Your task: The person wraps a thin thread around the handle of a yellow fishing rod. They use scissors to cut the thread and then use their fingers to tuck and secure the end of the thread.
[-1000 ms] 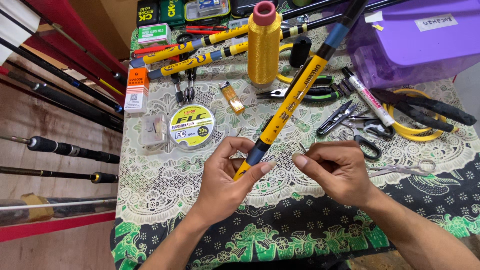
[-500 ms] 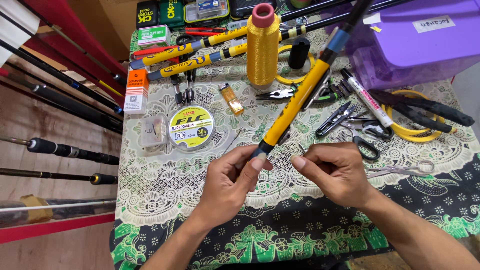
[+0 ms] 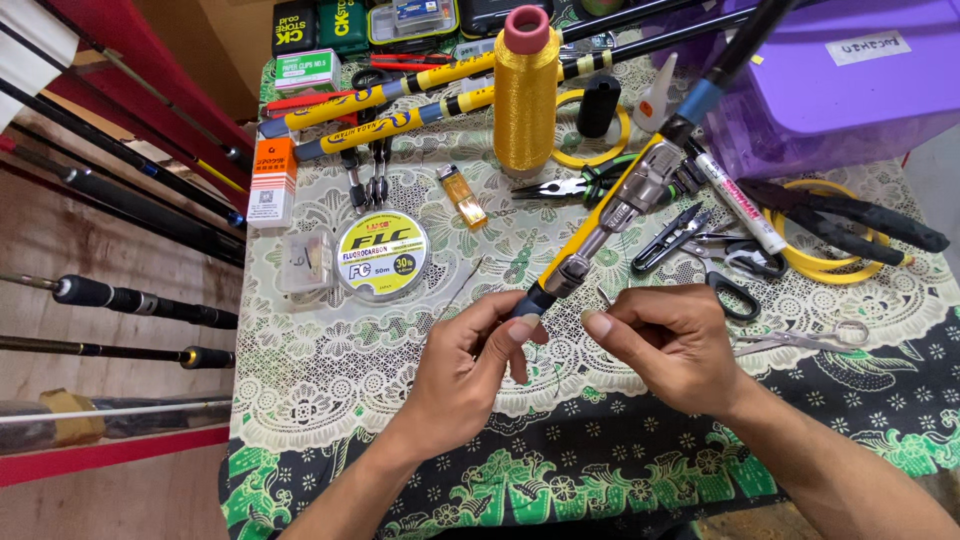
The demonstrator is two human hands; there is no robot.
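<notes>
My left hand (image 3: 470,365) grips the dark lower end of a yellow fishing rod handle (image 3: 610,215) that slants up to the right, with a metal reel seat at its middle. My right hand (image 3: 675,345) sits just right of that grip, thumb and fingers pinched together on something small that I cannot make out. Both hands hover above a white lace cloth (image 3: 330,370) over a black and green patterned tablecloth (image 3: 560,480).
A round spool of fishing line (image 3: 381,256) lies left of my hands. A tall cone of gold thread (image 3: 524,92), pliers (image 3: 570,185), scissors (image 3: 730,265), a white marker (image 3: 740,205), a yellow lighter (image 3: 465,197), a purple plastic box (image 3: 850,80). Dark rods (image 3: 130,300) lean at the left.
The rod handle has slid up and to the right through my left hand, so the hand now grips the dark butt end instead of the yellow part. My right hand stays put.
</notes>
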